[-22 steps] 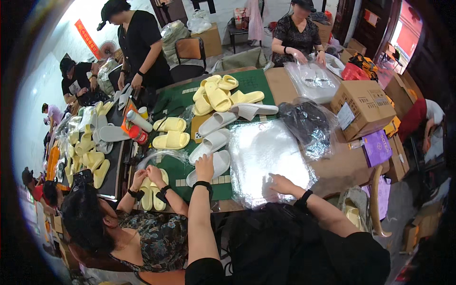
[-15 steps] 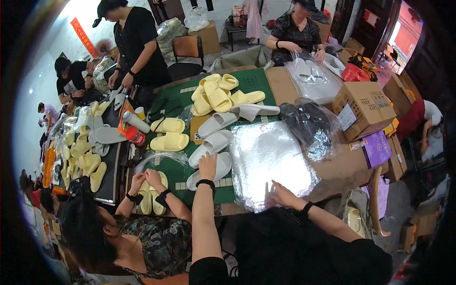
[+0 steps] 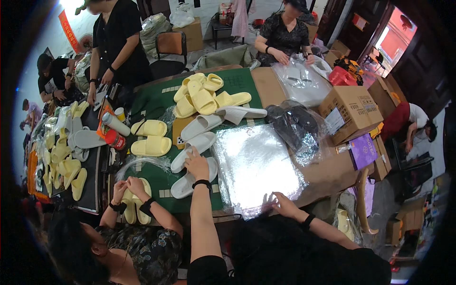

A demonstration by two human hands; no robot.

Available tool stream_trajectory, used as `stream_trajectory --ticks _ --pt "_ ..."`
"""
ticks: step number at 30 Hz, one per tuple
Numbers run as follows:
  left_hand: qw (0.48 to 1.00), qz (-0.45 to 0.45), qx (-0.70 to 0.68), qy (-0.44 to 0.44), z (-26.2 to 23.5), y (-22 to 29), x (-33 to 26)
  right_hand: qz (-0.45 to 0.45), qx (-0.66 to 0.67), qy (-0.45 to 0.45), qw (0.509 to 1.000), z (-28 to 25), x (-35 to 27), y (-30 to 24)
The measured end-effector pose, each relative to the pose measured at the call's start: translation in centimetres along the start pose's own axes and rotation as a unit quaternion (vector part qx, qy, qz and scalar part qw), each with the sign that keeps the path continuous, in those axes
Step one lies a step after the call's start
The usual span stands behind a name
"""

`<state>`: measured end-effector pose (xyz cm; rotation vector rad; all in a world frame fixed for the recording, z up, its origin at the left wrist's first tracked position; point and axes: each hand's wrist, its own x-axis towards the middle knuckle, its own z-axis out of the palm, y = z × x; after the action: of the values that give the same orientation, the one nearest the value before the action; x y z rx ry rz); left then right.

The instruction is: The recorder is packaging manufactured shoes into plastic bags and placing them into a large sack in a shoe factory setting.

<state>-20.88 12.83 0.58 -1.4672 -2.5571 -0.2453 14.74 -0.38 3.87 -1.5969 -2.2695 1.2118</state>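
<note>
My left hand (image 3: 197,167) reaches over a pair of light grey slippers, its fingers apart. The fingertips touch or hover at the edge of the farther grey slipper (image 3: 186,153). Under and beside the palm lies the nearer grey slipper (image 3: 181,186). My right hand (image 3: 286,206) is open, fingers spread, at the near right edge of a stack of shiny clear plastic bags (image 3: 254,166); whether it touches them I cannot tell. Beyond lie another grey slipper (image 3: 199,126) and a grey slipper on its side (image 3: 242,114).
Yellow slippers (image 3: 202,99) are piled on the green table mat (image 3: 156,99). Plastic-wrapped dark slippers (image 3: 299,128) and a cardboard box (image 3: 354,114) stand right. To my left, a co-worker's hands (image 3: 128,187) work over yellow slippers. Another co-worker (image 3: 287,40) handles bagged slippers opposite.
The whole view has shifted, so things sit farther left. My left hand has stretched slightly forward over the grey slippers, its fingers spreading. My right hand's fingers have spread near the bags' edge.
</note>
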Motion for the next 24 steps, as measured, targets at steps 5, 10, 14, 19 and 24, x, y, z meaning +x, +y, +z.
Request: stream_trajectory --ticks 5,10,14,19,24 --pt "0.996 -0.079 -0.005 -0.029 0.4 0.1 0.2 -0.017 -0.025 0.02 0.999 -0.2 0.4 -0.3" --pt "0.985 -0.108 -0.114 -0.075 3.3 -1.5 0.3 -0.012 0.015 0.005 1.0 -0.1 0.6 -0.5" --pt "0.96 -0.081 -0.211 -0.168 2.7 -0.8 0.9 -0.056 -0.031 0.008 0.998 0.4 1.0 1.1" --pt "0.941 -0.114 -0.282 -0.147 2.9 -1.9 1.8 -0.084 -0.17 0.025 0.982 0.0 1.9 -1.4" --pt "0.918 -0.104 -0.378 -0.056 0.4 -1.3 2.1 -0.146 -0.163 -0.072 0.973 1.8 4.2 2.9"
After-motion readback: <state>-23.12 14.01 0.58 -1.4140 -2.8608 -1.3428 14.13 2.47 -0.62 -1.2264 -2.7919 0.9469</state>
